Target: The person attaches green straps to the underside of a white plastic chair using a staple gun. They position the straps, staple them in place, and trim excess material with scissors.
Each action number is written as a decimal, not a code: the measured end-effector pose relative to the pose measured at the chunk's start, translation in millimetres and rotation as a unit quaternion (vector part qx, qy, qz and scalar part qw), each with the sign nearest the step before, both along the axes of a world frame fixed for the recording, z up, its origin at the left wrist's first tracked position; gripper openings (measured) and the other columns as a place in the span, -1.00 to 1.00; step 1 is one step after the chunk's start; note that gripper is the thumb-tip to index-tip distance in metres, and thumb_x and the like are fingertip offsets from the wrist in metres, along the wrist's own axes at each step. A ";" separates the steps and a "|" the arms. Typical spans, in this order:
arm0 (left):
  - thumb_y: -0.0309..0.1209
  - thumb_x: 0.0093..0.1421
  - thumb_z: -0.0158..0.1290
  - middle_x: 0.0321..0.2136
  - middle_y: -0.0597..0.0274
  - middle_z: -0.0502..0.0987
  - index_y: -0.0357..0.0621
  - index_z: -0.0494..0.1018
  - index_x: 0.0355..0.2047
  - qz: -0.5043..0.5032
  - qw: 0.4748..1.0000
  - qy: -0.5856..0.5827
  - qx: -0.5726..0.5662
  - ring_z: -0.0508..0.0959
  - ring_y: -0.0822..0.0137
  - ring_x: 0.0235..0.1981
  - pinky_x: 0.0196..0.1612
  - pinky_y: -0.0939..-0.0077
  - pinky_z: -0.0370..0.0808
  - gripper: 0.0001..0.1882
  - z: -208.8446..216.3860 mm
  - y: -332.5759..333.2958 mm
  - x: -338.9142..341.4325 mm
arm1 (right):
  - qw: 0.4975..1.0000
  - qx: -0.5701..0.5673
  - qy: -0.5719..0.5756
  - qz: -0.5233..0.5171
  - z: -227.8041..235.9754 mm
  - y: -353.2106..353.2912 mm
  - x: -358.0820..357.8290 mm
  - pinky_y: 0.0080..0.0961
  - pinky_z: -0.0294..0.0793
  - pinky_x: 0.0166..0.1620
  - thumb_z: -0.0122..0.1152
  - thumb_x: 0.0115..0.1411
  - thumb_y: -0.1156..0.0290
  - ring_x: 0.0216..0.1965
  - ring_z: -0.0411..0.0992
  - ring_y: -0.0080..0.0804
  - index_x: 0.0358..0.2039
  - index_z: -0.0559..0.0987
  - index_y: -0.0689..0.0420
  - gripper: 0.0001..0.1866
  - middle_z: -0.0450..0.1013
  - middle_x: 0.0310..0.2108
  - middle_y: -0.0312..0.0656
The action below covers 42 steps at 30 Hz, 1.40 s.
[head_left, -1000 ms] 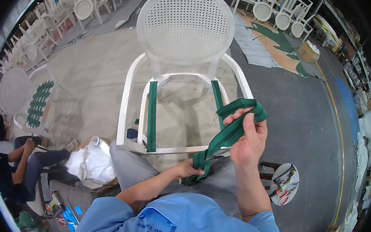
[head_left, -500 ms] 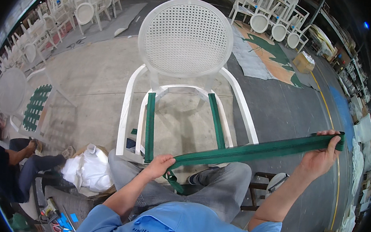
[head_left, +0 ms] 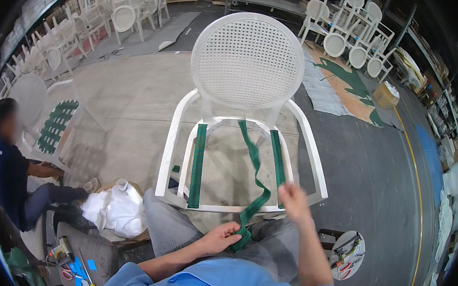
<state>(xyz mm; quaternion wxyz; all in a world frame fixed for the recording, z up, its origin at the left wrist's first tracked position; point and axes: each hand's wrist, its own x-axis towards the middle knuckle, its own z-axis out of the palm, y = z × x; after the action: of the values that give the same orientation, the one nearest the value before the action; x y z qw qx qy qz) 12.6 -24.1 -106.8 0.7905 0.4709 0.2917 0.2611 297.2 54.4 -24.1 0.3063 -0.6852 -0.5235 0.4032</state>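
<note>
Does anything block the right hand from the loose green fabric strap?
Nothing visible blocks the right hand from the loose green fabric strap; only the flat green band on the seat of the white round-backed chair appears close by.

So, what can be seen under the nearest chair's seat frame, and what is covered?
Grey floor shows through the seat frame. Whatever lies behind the left side strap, right side strap and loose green strap, held by the left hand, cannot be seen.

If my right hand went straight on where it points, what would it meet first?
Probably the right-hand green webbing strip on the white armchair, though your right hand is blurred and depth is unclear.
</note>
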 end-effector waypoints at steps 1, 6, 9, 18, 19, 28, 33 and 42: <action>-0.55 0.42 0.01 -0.16 0.31 0.58 -0.23 0.44 0.00 0.015 0.999 -0.027 -0.011 0.52 0.57 -0.17 -0.07 0.59 0.48 -0.82 3.4 1.0 7.0 | 0.993 -0.098 0.067 -0.006 -34.0 -25.4 5.6 -0.42 0.55 -0.26 0.07 0.41 -0.15 -0.34 0.56 -0.36 -0.06 0.62 0.23 -0.40 0.61 -0.32 -0.11; -0.56 0.41 0.00 -0.17 0.28 0.59 -0.25 0.43 0.03 -0.017 0.999 0.029 0.020 0.55 0.54 -0.16 -0.06 0.57 0.49 -0.79 17.8 -0.5 -3.3 | 0.766 -0.303 0.566 -0.029 -60.5 -73.2 -85.6 -0.27 0.55 -0.09 -0.16 0.43 -0.29 -0.17 0.54 -0.30 -0.07 0.58 0.16 -0.30 0.57 -0.17 -0.16; -0.56 0.38 0.03 -0.21 0.25 0.60 -0.27 0.46 0.01 -0.092 0.990 0.076 0.080 0.56 0.51 -0.19 -0.09 0.55 0.50 -0.79 17.5 2.0 11.5 | 0.742 -0.209 0.631 -0.089 -60.5 -29.1 -64.3 -0.32 0.55 -0.16 0.13 0.42 -0.03 -0.20 0.54 -0.35 -0.06 0.58 0.16 -0.54 0.57 -0.19 -0.23; -0.27 0.35 0.05 -0.06 -0.13 0.61 -0.17 0.47 0.15 -0.139 0.896 0.340 0.248 0.62 -0.04 -0.02 0.06 0.09 0.51 -0.59 -5.9 14.5 -3.3 | 0.845 -0.065 0.530 -0.035 18.5 13.2 -56.8 -0.39 0.58 -0.20 0.20 0.41 0.25 -0.32 0.56 -0.38 -0.07 0.59 0.20 -0.73 0.57 -0.31 -0.26; -0.28 0.36 0.03 0.02 -0.12 0.60 -0.17 0.47 0.17 -0.048 0.927 0.306 0.211 0.60 -0.04 0.05 0.09 0.11 0.50 -0.58 -8.2 16.5 -13.8 | 0.849 -0.068 0.524 -0.010 18.1 2.6 -64.2 -0.39 0.59 -0.19 0.20 0.41 0.26 -0.31 0.56 -0.38 -0.06 0.59 0.21 -0.73 0.57 -0.31 -0.25; -0.12 0.45 0.01 0.15 -0.02 0.51 -0.22 0.24 0.34 0.043 0.946 -0.218 -0.234 0.57 0.00 0.10 0.16 0.07 0.52 -0.40 52.1 124.7 14.2 | 0.926 -0.237 0.264 0.128 -55.4 -93.4 -83.6 -0.56 0.47 -0.20 0.36 0.30 0.28 -0.32 0.48 -0.63 -0.17 0.73 0.24 -0.73 0.62 -0.35 -0.36; -0.17 0.45 0.02 0.02 -0.05 0.59 -0.23 0.32 0.26 0.169 0.969 -0.082 -0.160 0.67 0.02 -0.08 0.01 0.09 0.62 -0.49 74.4 146.8 11.3 | 0.917 -0.235 0.044 0.320 -65.3 -91.0 -66.4 -0.42 0.51 -0.09 0.35 0.29 0.17 -0.25 0.55 -0.47 -0.07 0.70 0.26 -0.60 0.66 -0.27 -0.20; -0.24 0.50 -0.05 -0.09 0.02 0.64 -0.31 0.45 0.14 -0.013 0.998 0.038 -0.054 0.65 0.22 -0.07 0.08 0.27 0.57 -0.60 46.3 52.5 37.8 | 0.886 -0.128 0.440 0.069 -22.5 5.8 -48.3 -0.53 0.48 -0.16 0.10 0.46 0.07 -0.32 0.44 -0.58 -0.03 0.59 0.24 -0.57 0.53 -0.31 -0.34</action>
<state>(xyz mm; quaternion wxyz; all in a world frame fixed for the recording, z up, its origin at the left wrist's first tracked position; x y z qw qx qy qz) 50.4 28.4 -60.6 0.8063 0.4410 0.3292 0.2168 248.9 60.2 -46.6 0.3860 -0.4333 -0.3249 0.7468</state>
